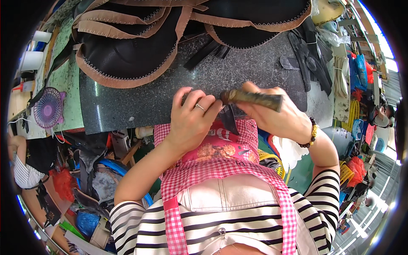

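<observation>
At the near edge of the counter, the right grip is wrapped snugly round a tool beside the half-curled left grip, whose hold I cannot tell, while a strip hangs there, seemingly being worked, which calls for steadying it.
</observation>
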### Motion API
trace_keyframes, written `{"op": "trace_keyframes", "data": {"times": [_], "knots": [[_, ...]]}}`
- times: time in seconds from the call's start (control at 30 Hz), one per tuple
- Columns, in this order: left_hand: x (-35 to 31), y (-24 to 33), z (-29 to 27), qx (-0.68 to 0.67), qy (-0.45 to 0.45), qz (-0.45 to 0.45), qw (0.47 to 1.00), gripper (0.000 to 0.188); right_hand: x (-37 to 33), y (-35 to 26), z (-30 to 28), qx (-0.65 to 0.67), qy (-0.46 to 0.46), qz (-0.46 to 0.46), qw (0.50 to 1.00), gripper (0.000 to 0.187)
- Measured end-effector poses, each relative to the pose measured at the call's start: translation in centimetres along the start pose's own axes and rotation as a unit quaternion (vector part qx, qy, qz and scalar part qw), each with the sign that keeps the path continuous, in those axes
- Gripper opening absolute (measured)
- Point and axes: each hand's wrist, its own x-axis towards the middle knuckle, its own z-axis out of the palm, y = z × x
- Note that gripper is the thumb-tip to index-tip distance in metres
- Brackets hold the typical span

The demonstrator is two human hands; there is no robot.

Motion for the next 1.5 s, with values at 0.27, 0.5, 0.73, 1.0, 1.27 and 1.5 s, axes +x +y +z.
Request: {"op": "trace_keyframes", "data": {"times": [0.27,0.5,0.73,1.0,1.27,1.5], "knots": [[1.5,-1.0,-0.9,-0.019,-0.057,0.041,0.997,0.021,-0.3,1.3,1.0,-0.001,0.019,-0.031,0.999,0.013],[1.4,-1.9,-0.7,-0.022,-0.012,0.033,0.999,0.025,-0.7,0.7,1.5,-0.037,-0.009,0.018,0.999,0.022],[0.2,0.1,0.4,-0.03,0.03,-0.023,0.999,0.023,-0.5,0.8,1.0,-0.023,-0.004,0.008,1.0,0.016],[0.3,-0.2,-0.3,0.022,-0.014,0.02,0.999,0.024,-0.2,0.9,1.0,-0.019,0.006,-0.015,1.0,0.015],[0.4,-0.7,-0.4,0.0,-0.034,0.026,0.999,0.024,0.5,0.9,0.1,-0.006,-0.018,-0.023,1.0,0.019],[-0.5,0.4,0.3,0.016,0.033,-0.022,0.999,0.027,0.1,0.3,0.7,-0.027,-0.052,0.021,0.998,0.028]]}}
